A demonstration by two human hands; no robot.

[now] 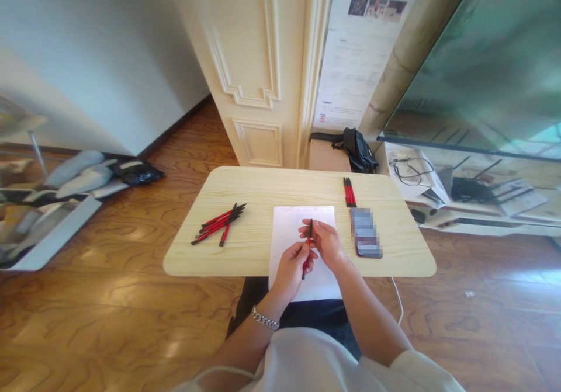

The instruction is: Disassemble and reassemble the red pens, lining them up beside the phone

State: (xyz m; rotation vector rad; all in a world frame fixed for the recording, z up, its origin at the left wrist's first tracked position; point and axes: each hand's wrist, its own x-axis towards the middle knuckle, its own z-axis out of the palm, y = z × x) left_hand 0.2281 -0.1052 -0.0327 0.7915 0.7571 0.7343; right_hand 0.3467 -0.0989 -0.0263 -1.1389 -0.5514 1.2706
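Observation:
A red pen with black ends (309,241) is held nearly upright above a white sheet of paper (284,219). My left hand (291,268) is closed around its lower red barrel. At its upper black end, my right hand (328,245) has its thumb and fingers about the pen; their exact contact is hard to make out. To the left, several red and black pens (219,222) lie in a loose, crossing pile. On the right, several similar pens (349,192) lie side by side in a neat row, just beyond a phone (366,233) with a blurred screen.
The light wooden table (254,184) has rounded corners, and the paper overhangs its near edge. A white cable (398,301) hangs below on the right. Behind stand a box with a black bag (357,149) and a low cabinet with a router (473,190).

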